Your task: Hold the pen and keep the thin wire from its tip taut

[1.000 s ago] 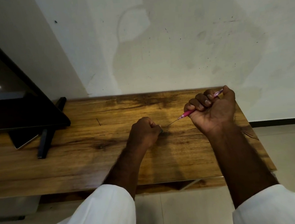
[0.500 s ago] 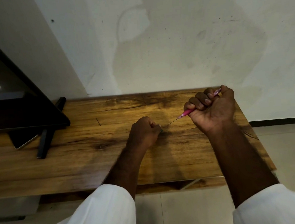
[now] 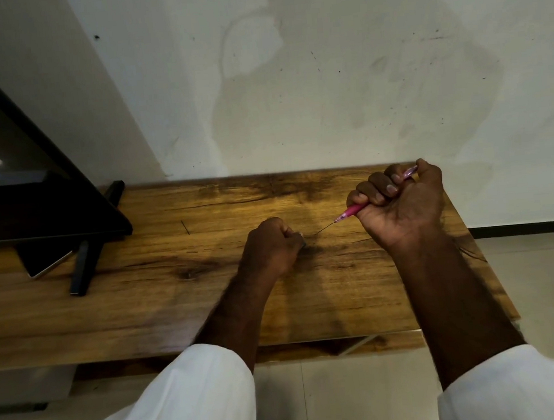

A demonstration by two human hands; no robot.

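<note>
A wooden table stands against a stained white wall, bearing at its left end a black screen on a black stand, with a phone lying beneath.

This looks like a room in a home, most likely a living room. A long, low wooden table with a strong grain and dark knots stands pushed against a plain white wall that shows faint stains, scuffs and small dark specks. On the left end of the table stands a flat black television, tilted in this view, on a slim black stand, with a phone lying flat beneath it. Pale floor tiles run under and beside the table, and a dark skirting strip lines the foot of the wall on the right
</note>
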